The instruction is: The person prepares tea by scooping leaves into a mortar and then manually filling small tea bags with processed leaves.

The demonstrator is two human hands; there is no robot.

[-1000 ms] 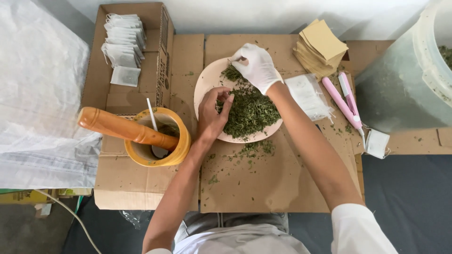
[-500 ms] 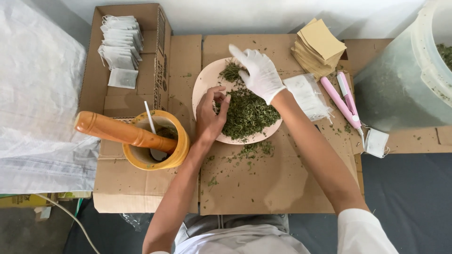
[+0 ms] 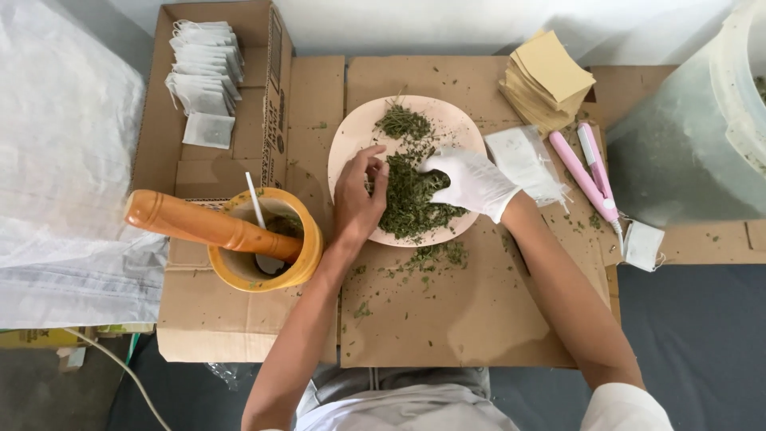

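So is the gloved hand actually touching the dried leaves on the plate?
Touching. The head view shows the gloved right hand with its fingertips pressed into the pile of dried leaves.

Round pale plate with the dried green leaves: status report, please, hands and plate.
Bare left hand pinching at dried green leaves. White-gloved right hand on the pile. Round pale plate flat on brown cardboard. Yellow mortar beside, apart.
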